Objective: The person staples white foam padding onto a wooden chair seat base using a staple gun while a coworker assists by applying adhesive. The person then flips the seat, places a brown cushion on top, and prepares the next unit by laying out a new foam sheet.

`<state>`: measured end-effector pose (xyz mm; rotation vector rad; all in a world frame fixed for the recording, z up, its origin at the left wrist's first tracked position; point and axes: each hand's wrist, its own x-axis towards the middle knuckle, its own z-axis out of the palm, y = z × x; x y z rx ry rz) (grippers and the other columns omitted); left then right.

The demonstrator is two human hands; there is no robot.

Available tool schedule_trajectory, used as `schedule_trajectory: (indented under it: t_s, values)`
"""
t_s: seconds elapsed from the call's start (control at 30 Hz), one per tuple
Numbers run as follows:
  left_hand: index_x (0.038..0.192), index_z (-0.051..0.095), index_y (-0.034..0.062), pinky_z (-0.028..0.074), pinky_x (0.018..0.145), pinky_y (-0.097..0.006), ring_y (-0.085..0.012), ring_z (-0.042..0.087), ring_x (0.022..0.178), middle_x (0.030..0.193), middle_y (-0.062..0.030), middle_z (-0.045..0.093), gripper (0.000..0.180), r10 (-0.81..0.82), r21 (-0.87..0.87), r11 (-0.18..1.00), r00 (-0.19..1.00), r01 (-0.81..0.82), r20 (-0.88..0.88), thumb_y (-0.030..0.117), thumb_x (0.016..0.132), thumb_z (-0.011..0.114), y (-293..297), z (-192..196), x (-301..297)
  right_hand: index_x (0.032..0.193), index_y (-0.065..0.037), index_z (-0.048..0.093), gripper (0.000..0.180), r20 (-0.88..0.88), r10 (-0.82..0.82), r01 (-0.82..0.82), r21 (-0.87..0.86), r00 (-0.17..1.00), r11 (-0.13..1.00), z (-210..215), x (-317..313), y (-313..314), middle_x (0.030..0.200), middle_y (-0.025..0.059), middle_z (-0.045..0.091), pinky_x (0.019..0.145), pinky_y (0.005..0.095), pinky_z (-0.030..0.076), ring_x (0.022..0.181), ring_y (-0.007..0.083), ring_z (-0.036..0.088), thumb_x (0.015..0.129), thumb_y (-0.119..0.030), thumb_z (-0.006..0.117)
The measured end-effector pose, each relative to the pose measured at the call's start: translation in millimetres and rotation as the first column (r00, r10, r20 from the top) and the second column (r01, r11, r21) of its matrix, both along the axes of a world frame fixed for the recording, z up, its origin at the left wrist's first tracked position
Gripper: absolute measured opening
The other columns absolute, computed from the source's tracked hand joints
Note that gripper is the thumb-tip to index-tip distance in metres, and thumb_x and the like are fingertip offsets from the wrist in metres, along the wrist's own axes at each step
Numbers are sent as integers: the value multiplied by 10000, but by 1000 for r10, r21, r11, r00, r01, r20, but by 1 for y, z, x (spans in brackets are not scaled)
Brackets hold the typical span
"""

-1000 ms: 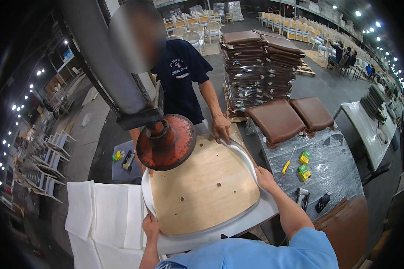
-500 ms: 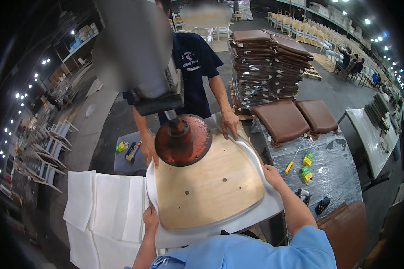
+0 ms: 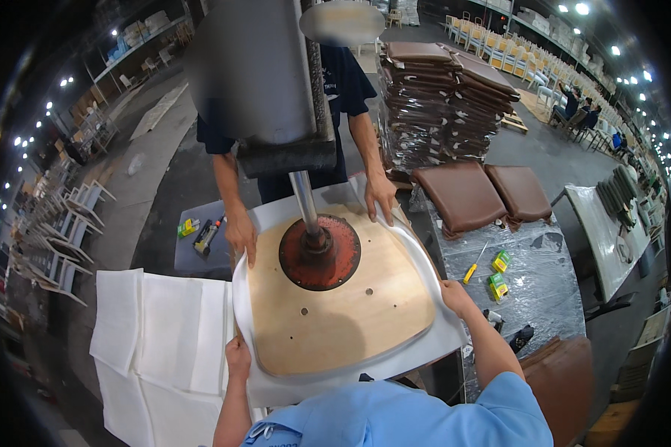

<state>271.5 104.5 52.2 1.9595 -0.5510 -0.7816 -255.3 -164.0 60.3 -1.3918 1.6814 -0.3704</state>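
Observation:
A pale plywood seat board [image 3: 343, 328] with several small holes lies on white foam padding [image 3: 242, 316], which shows as a raised rim round its sides. Beneath them spreads a white sheet [image 3: 432, 350]. My left hand [image 3: 238, 359] is closed at the near-left edge, its fingers curled onto the white sheet. On the right side, my right hand [image 3: 457, 299] grips the sheet's edge beside the foam; its fingertips are partly hidden. A round red press plate [image 3: 335, 257] on a metal rod [image 3: 303, 201] rests on the board's far half. Opposite, a co-worker's hands [image 3: 380, 195] touch the far corners.
White foam pads [image 3: 175, 328] lie at left. Brown cushions [image 3: 458, 195] and a screwdriver [image 3: 471, 273] with green-yellow boxes [image 3: 498, 284] occupy the plastic-covered table at right. A tall cushion stack [image 3: 440, 112] stands behind. The press housing [image 3: 265, 82] hangs over the far side.
The red press plate has come down onto the plywood board, with more of its rod showing. Both my hands keep their places at the edges. The whole view has shifted slightly.

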Motion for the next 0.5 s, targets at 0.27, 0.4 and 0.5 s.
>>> schedule_trajectory:
  t_s: [0.27,0.4,0.5]
  values:
    - [1195,795,-34,529,856,-306,-118,627,928,997,-30,755,329,5,-192,981,991,-31,-137,196,1188,559,10,-14,15,1231,49,808,418,124,-29,29,9,992,1000,-12,4,5,1037,80,800,909,362,556,980,177,695,1109,-308,628]
    - [1228,789,-32,517,831,-313,-121,599,891,965,-21,733,353,80,-68,993,982,-93,-170,238,1193,564,15,-25,22,1163,58,809,410,73,-28,27,15,997,1000,-17,7,4,994,66,790,848,354,554,916,164,691,1106,-310,637]
    - [1223,797,-22,477,761,-302,-101,534,820,890,12,672,353,92,-63,992,974,-107,-207,245,1195,568,16,-28,22,1127,49,809,404,92,-36,34,22,995,999,-18,6,6,968,59,781,808,346,548,874,158,683,1105,-318,642]
